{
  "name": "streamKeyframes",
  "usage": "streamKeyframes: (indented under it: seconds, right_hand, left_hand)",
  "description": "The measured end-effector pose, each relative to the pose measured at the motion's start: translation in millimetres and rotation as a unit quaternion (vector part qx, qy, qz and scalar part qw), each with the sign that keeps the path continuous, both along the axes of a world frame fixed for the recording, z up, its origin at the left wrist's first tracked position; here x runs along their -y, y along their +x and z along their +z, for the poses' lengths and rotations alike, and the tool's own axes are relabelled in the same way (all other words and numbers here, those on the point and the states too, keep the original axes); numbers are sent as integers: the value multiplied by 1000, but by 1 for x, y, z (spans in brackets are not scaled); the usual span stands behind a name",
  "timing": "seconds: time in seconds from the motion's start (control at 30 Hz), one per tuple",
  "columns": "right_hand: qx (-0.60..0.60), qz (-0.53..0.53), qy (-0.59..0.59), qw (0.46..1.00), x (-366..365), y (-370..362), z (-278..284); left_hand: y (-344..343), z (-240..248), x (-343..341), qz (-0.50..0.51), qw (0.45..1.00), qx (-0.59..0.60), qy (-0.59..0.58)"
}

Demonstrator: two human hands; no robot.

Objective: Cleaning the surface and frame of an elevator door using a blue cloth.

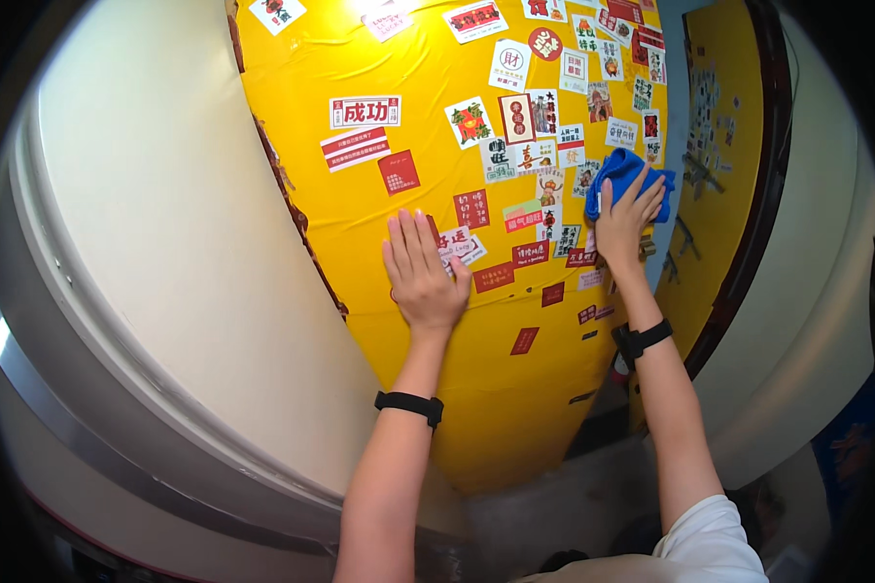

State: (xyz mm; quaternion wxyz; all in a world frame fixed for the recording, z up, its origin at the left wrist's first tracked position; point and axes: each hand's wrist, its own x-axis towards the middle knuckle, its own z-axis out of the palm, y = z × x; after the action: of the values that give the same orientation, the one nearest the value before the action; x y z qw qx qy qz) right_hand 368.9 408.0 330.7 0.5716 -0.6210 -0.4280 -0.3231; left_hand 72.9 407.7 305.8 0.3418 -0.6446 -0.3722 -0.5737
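My left hand (424,277) lies flat on a yellow door-like panel (311,175), its fingers stretched upward. It partly covers a white sticker with red lettering (460,245). Near the panel's right edge, my right hand (624,225) presses a bunched blue cloth (608,177) against the surface. The fingers of that hand are laid over the cloth, which sticks out above and to both sides of them. Around both hands are many red, white and green stickers, among them a plain red square (400,172). Each wrist wears a black band.
A second yellow panel (715,194) with a dark frame stands at the right, with metal fittings along its edge. Pale walls (156,194) curve along both sides. The left edge of the sticker-covered panel looks torn. Grey floor (525,520) shows below.
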Motion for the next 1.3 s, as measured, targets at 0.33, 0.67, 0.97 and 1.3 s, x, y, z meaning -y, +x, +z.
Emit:
streamKeyframes:
  seconds: [0.33, 0.67, 0.97, 1.3]
  right_hand:
    - [-2, -3, -63, 998, 10, -23, -25]
    - [71, 38, -34, 996, 18, -120, 13]
    - [141, 91, -20, 986, 28, -191, 43]
    - [284, 198, -29, 938, 27, -290, 37]
  left_hand:
    - [0, 4, 1, -1, 1000, 2, 8]
    - [-4, 15, 36, -24, 996, -19, -79]
    - [-70, 10, 206, 66, 997, -25, -41]
    - [-143, -28, 219, 252, 966, -51, 11]
